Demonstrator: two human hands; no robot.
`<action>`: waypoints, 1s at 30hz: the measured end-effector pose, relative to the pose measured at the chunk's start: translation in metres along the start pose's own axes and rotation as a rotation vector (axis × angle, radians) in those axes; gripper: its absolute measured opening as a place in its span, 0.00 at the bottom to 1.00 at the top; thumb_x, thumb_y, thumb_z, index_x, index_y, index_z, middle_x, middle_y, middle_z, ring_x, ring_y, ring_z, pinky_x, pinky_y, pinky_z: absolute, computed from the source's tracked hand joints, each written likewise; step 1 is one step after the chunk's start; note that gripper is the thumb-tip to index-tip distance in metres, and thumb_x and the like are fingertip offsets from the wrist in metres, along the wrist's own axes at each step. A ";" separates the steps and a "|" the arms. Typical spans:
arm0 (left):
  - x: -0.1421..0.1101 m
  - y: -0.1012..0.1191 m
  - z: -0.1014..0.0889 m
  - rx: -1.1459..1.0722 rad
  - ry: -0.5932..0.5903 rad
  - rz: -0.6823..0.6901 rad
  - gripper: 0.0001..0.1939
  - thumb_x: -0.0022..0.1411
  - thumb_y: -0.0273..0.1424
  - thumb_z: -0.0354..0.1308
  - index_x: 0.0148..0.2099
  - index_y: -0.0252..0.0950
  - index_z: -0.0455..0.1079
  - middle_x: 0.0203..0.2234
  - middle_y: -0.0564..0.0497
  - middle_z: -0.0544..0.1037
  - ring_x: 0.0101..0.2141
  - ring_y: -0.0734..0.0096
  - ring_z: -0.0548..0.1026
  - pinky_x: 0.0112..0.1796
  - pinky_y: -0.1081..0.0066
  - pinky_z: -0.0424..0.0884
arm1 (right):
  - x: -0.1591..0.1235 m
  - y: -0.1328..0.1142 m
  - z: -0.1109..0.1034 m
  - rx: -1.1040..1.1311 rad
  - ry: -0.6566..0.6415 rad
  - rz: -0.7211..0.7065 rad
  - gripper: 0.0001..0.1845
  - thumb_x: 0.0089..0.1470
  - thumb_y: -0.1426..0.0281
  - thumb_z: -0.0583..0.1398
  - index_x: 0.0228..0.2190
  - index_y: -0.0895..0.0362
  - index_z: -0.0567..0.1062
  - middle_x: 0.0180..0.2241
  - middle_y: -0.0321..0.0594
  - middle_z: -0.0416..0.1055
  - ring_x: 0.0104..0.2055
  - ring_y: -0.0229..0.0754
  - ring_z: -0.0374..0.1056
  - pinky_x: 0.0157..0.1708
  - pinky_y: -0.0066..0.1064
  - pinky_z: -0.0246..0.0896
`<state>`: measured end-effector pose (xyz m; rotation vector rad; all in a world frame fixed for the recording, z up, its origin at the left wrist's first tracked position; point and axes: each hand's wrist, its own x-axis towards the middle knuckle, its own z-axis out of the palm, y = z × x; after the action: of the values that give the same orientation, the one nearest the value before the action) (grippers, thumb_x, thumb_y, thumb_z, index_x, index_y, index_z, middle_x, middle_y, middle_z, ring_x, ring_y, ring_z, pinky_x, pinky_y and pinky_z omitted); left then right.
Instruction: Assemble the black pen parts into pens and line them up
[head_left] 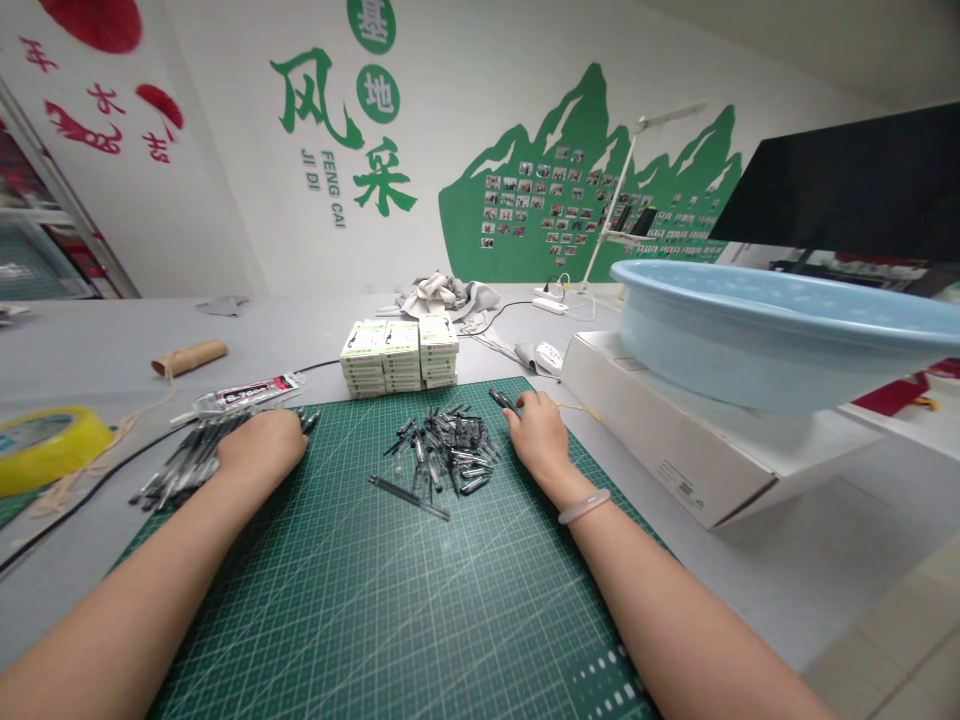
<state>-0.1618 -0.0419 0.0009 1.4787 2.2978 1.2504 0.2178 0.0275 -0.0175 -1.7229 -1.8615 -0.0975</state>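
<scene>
My right hand, at the right edge of the green cutting mat, pinches a short black pen cap between thumb and fingers. Left of it lies a loose heap of black and clear pen parts. A clear pen barrel rests in front of that heap. My left hand is curled over a bundle of pens at the mat's left edge. Its fingertips are hidden, and black pen ends show just past its knuckles.
Stacked white-green boxes stand at the mat's far edge. A blue basin sits on a white carton at right. Yellow tape, a bamboo tube, a plastic packet and a black cable lie at left. Crumpled cloth is behind.
</scene>
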 end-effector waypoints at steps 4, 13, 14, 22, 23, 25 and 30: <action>-0.006 0.032 -0.010 0.018 0.004 0.058 0.20 0.43 0.37 0.69 0.15 0.39 0.60 0.13 0.51 0.65 0.35 0.51 0.74 0.30 0.68 0.59 | -0.011 -0.017 -0.010 0.268 0.003 -0.107 0.05 0.59 0.70 0.57 0.36 0.57 0.73 0.39 0.45 0.71 0.42 0.45 0.66 0.42 0.33 0.57; -0.092 0.130 0.032 -0.546 -0.745 0.058 0.13 0.56 0.42 0.61 0.32 0.36 0.71 0.16 0.57 0.65 0.18 0.75 0.60 0.21 0.75 0.54 | -0.054 -0.069 -0.018 1.402 -0.602 -0.078 0.16 0.47 0.69 0.65 0.40 0.55 0.73 0.34 0.36 0.74 0.36 0.40 0.70 0.39 0.32 0.64; -0.097 0.131 0.036 -0.560 -0.750 0.047 0.13 0.55 0.41 0.61 0.32 0.35 0.72 0.16 0.57 0.66 0.18 0.76 0.59 0.21 0.75 0.53 | -0.056 -0.072 -0.019 1.476 -0.643 -0.050 0.17 0.45 0.70 0.66 0.39 0.55 0.73 0.33 0.35 0.74 0.35 0.39 0.70 0.38 0.32 0.65; -0.076 0.106 0.046 -0.284 -0.498 0.156 0.14 0.54 0.42 0.60 0.36 0.37 0.74 0.26 0.51 0.76 0.25 0.67 0.70 0.27 0.71 0.60 | -0.049 -0.067 -0.024 1.536 -0.525 0.199 0.17 0.42 0.72 0.63 0.39 0.57 0.75 0.29 0.35 0.72 0.30 0.35 0.66 0.31 0.28 0.61; -0.073 0.102 0.047 -0.142 -0.475 0.212 0.12 0.54 0.41 0.60 0.33 0.38 0.74 0.26 0.50 0.77 0.27 0.65 0.72 0.29 0.70 0.61 | -0.047 -0.064 -0.023 1.520 -0.492 0.223 0.16 0.42 0.73 0.62 0.38 0.58 0.75 0.29 0.34 0.71 0.29 0.35 0.65 0.30 0.27 0.59; -0.071 0.097 0.048 0.097 -0.525 0.288 0.11 0.53 0.40 0.59 0.29 0.38 0.73 0.26 0.50 0.78 0.29 0.61 0.73 0.30 0.69 0.60 | -0.044 -0.061 -0.020 1.500 -0.448 0.259 0.14 0.42 0.73 0.60 0.36 0.58 0.75 0.28 0.34 0.70 0.28 0.34 0.62 0.29 0.27 0.57; -0.084 0.099 0.050 0.320 -0.606 0.336 0.13 0.54 0.44 0.58 0.29 0.39 0.70 0.29 0.47 0.79 0.30 0.59 0.74 0.28 0.69 0.57 | -0.044 -0.060 -0.017 1.463 -0.439 0.234 0.12 0.41 0.73 0.60 0.33 0.58 0.74 0.27 0.33 0.69 0.27 0.33 0.60 0.27 0.27 0.54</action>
<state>-0.0247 -0.0639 0.0126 2.0585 1.9370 0.3803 0.1670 -0.0286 -0.0043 -0.8425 -1.2444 1.4382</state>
